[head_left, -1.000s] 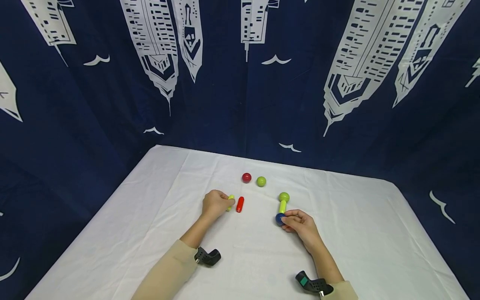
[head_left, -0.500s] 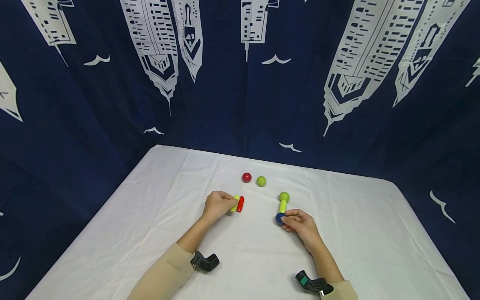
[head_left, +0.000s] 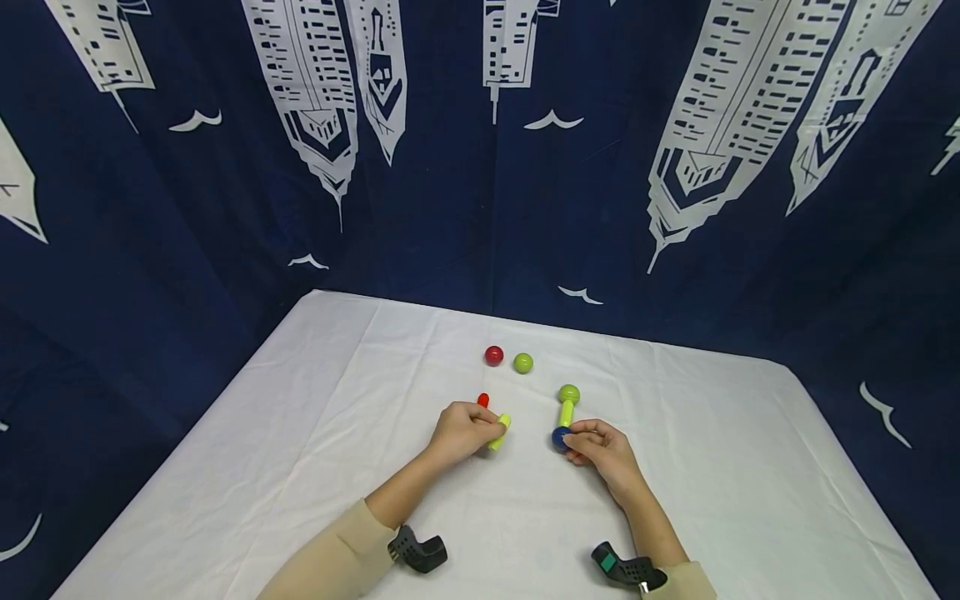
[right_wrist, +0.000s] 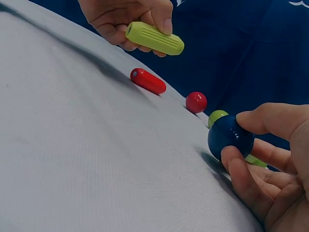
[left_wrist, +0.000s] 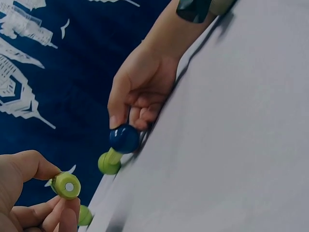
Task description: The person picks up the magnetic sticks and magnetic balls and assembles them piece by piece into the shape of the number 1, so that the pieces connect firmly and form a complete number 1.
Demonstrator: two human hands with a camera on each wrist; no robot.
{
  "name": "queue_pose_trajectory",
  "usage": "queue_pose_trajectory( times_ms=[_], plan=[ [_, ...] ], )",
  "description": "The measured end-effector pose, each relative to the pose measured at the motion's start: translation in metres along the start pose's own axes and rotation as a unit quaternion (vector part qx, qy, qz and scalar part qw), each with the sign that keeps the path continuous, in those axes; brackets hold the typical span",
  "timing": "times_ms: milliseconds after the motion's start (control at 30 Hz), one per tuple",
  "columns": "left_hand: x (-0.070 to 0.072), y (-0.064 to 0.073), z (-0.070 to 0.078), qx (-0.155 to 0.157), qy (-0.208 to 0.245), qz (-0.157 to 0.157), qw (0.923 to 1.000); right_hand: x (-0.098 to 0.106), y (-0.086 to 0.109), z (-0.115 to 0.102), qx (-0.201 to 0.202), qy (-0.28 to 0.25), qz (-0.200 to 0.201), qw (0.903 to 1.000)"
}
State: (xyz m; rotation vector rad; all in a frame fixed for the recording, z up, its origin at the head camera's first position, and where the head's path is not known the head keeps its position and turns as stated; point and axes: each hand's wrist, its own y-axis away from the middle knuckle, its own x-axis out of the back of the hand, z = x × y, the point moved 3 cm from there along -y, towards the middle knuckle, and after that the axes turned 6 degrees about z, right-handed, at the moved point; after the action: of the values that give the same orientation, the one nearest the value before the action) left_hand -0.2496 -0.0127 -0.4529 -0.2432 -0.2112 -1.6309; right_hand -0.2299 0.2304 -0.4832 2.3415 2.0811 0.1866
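My left hand (head_left: 461, 433) pinches a ribbed yellow-green rod (right_wrist: 155, 38) between thumb and fingers, lifted off the cloth. One end of it, with a small silvery disc, faces the left wrist camera. With thumb and fingertips my right hand (head_left: 609, 457) holds a glossy dark blue ball (right_wrist: 231, 137). This ball is joined to another yellow-green rod (head_left: 566, 413), whose far end carries a green ball (head_left: 569, 394). Behind my left hand lies a red rod (right_wrist: 147, 81), partly hidden in the head view.
A red ball (head_left: 493, 356) and a loose green ball (head_left: 522, 363) lie side by side farther back on the white cloth-covered table (head_left: 360, 400). A dark blue curtain (head_left: 450, 208) with white printed buildings hangs behind the table.
My left hand has moved right and nearer to me with the yellow-green rod, passing the red rod and now partly covering it. The right hand stays in place on the blue ball.
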Motion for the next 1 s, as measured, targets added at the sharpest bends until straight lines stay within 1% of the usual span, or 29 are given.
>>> queue_pose_trajectory(
  times_ms=[167,400,600,800,1000],
  plan=[
    [-0.013,0.006,-0.001,0.006,0.006,-0.026,0.9996,0.0,-0.001,0.001,-0.001,0.002,0.007,1.0],
    [-0.03,0.013,-0.003,0.019,0.011,-0.046,0.9987,0.0,-0.003,0.003,-0.001,0.004,0.013,0.9999],
    [-0.041,0.018,-0.002,0.021,0.007,-0.049,0.9985,0.0,-0.003,0.002,-0.002,-0.001,0.012,0.9999],
    [-0.049,0.021,-0.002,0.029,0.018,-0.05,0.9981,0.0,-0.004,0.002,-0.002,-0.001,0.013,0.9999],
    [-0.057,0.022,-0.003,0.032,0.015,-0.05,0.9981,0.0,-0.004,0.002,-0.003,0.003,0.016,0.9999]
  ],
)
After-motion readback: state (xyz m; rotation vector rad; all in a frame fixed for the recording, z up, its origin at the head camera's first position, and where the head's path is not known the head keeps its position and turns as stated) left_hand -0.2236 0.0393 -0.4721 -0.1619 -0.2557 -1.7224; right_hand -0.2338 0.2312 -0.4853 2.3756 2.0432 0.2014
